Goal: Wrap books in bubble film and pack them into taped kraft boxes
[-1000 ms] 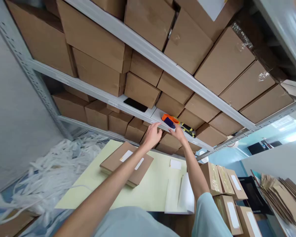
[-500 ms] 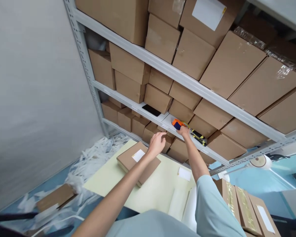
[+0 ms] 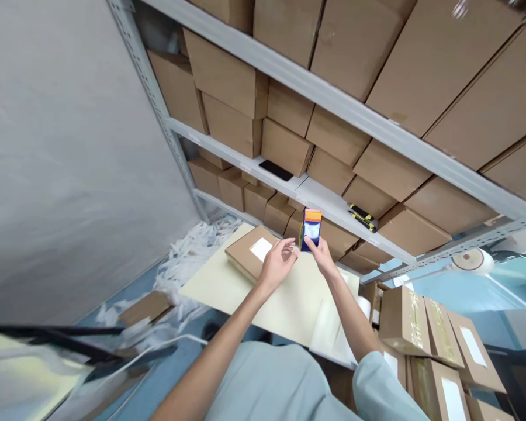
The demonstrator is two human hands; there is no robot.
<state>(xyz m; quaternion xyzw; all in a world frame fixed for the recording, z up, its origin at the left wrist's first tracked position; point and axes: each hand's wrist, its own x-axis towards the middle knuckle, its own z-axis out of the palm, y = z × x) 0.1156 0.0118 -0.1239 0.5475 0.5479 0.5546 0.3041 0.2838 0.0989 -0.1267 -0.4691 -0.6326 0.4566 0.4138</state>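
My right hand point(image 3: 323, 257) grips an orange-and-blue tape dispenser point(image 3: 311, 237), its thumb lying across the blue body. A pale, shiny patch shows on the dispenser's face. Just left of it is my left hand point(image 3: 278, 263), its fingers loosely bent and apart, with no object visible in them. The fingertips come close to the dispenser's side; whether they touch it I cannot tell. Beneath and left of that hand, a flat cardboard box point(image 3: 241, 251) with a white label point(image 3: 260, 249) lies on the pale yellow tabletop point(image 3: 284, 313).
Cardboard boxes fill the metal shelving point(image 3: 333, 96) ahead. Two black-and-yellow cutters point(image 3: 363, 217) and a black flat object point(image 3: 276, 170) lie on one shelf. A white roll point(image 3: 328, 327) is on the table. Taped boxes point(image 3: 407, 318) stand right; white scraps point(image 3: 188, 257) cover the floor left.
My right hand has brought the tape dispenser off the shelf, toward me and over the table, turning it upright. My left hand now sits close beside it. The view has tilted downward.
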